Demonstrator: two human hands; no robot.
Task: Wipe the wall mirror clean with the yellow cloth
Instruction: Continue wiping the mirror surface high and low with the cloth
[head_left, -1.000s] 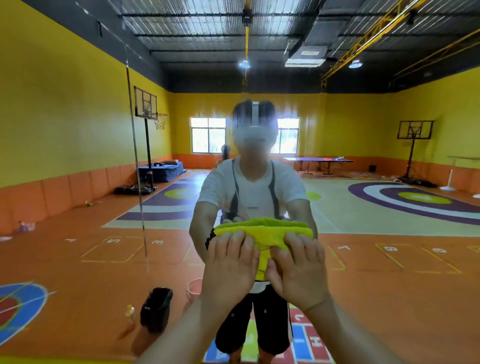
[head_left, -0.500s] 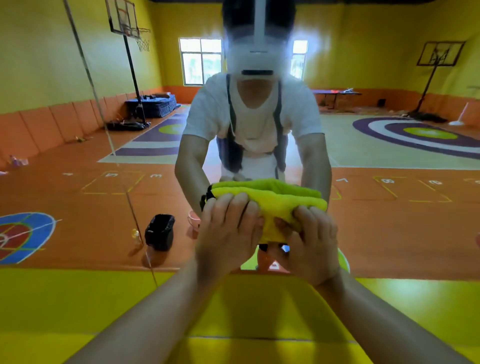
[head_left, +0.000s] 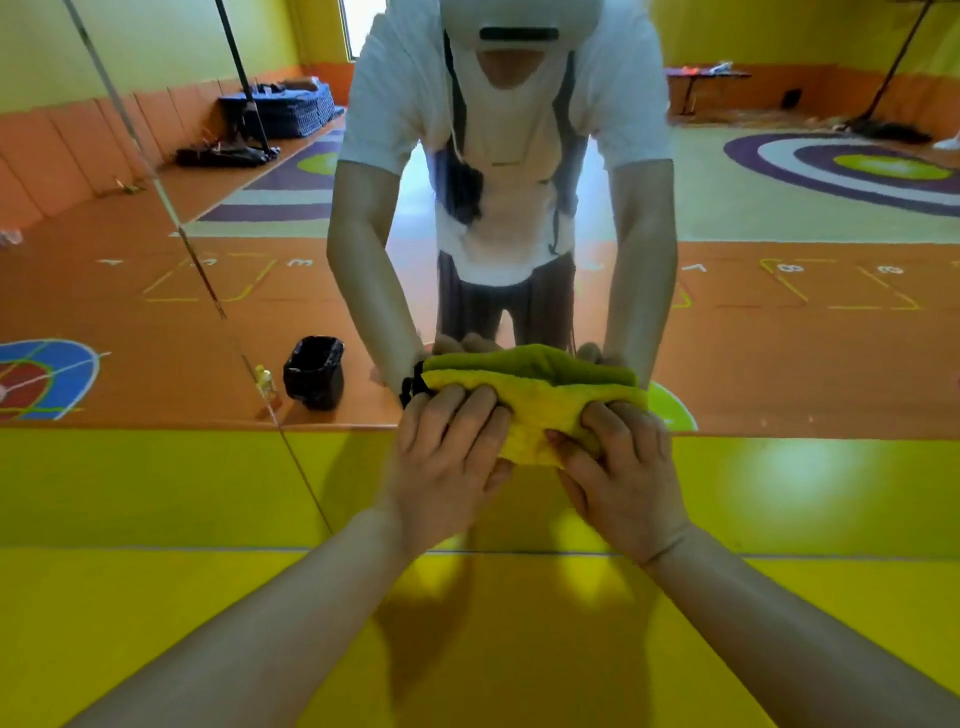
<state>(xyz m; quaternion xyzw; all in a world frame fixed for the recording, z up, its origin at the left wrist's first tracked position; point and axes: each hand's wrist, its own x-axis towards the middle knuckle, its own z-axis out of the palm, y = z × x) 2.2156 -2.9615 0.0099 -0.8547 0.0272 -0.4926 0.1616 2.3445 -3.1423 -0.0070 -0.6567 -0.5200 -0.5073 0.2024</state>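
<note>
The folded yellow cloth (head_left: 535, 400) lies flat against the wall mirror (head_left: 779, 338), just above the mirror's bottom edge. My left hand (head_left: 447, 457) presses on the cloth's left part with fairly straight fingers. My right hand (head_left: 618, 467) grips the cloth's right end with curled fingers. A bunched part of the cloth hangs between the two hands. The glass reflects the cloth, both arms and the person bent forward.
Below the mirror runs a glossy yellow wall panel (head_left: 156, 493). A seam (head_left: 156, 182) crosses the mirror on the left. The glass reflects a black bin (head_left: 314, 371), a small bottle (head_left: 265, 379) and an orange gym floor.
Both hands have slid the cloth down the mirror from chest height to near its bottom edge. The view has tilted down with them.
</note>
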